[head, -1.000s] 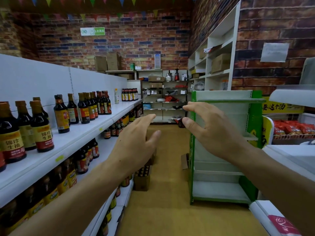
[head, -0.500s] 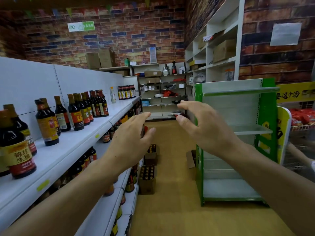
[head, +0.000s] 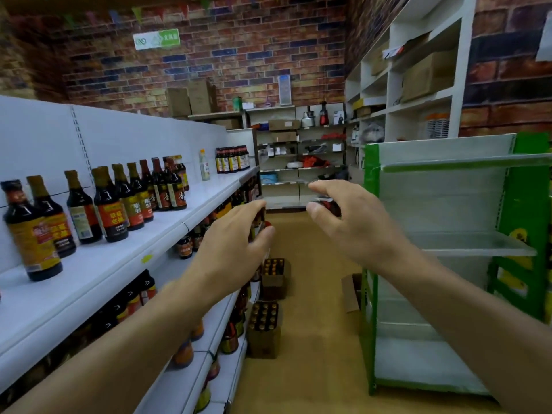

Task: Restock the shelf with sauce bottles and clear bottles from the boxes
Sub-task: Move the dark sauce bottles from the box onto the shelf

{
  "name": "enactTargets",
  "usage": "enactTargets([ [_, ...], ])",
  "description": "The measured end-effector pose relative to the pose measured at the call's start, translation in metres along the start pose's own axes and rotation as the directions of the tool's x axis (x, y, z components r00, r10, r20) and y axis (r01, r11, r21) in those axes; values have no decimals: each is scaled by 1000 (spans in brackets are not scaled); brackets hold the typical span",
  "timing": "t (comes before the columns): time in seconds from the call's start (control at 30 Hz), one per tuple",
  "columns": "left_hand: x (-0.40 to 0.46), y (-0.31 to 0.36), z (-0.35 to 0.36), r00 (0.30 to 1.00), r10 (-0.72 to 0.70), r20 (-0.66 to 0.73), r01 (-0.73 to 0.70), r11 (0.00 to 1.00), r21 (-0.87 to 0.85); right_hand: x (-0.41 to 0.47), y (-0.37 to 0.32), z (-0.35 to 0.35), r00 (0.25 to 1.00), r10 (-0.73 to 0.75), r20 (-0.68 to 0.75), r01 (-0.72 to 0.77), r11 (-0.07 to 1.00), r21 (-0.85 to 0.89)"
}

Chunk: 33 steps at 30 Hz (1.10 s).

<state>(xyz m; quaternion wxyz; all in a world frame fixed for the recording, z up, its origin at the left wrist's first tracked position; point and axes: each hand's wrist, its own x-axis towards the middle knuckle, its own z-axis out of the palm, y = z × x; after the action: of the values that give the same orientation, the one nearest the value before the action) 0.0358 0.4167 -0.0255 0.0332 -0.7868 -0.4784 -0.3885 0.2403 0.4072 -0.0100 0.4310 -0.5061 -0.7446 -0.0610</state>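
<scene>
While dark, yellow-capped sauce bottles [head: 109,201] line the white shelf [head: 167,234], left hand [head: 233,252] and right hand [head: 352,222] reach forward, fingers loosely spread, holding nothing.

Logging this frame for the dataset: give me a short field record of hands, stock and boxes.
left hand: left hand empty, fingers relaxed
right hand: right hand empty, fingers loosely curled
top shelf: white metal shelf with dark glass sauce bottles and one clear bottle
floor: open cardboard boxes of bottles
right side: green-framed rack, shelves bare
</scene>
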Motion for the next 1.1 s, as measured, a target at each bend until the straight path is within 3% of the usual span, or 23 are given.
enactTargets([
  [0.43,136,-54,113,999,-35,-6,35,999,5,112,135,66,999,-3,50,3,1000,11],
  [1.1,402,-230,262,998,-55,12,54,998,32,362,303,227,998,21,51,-23,999,36],
])
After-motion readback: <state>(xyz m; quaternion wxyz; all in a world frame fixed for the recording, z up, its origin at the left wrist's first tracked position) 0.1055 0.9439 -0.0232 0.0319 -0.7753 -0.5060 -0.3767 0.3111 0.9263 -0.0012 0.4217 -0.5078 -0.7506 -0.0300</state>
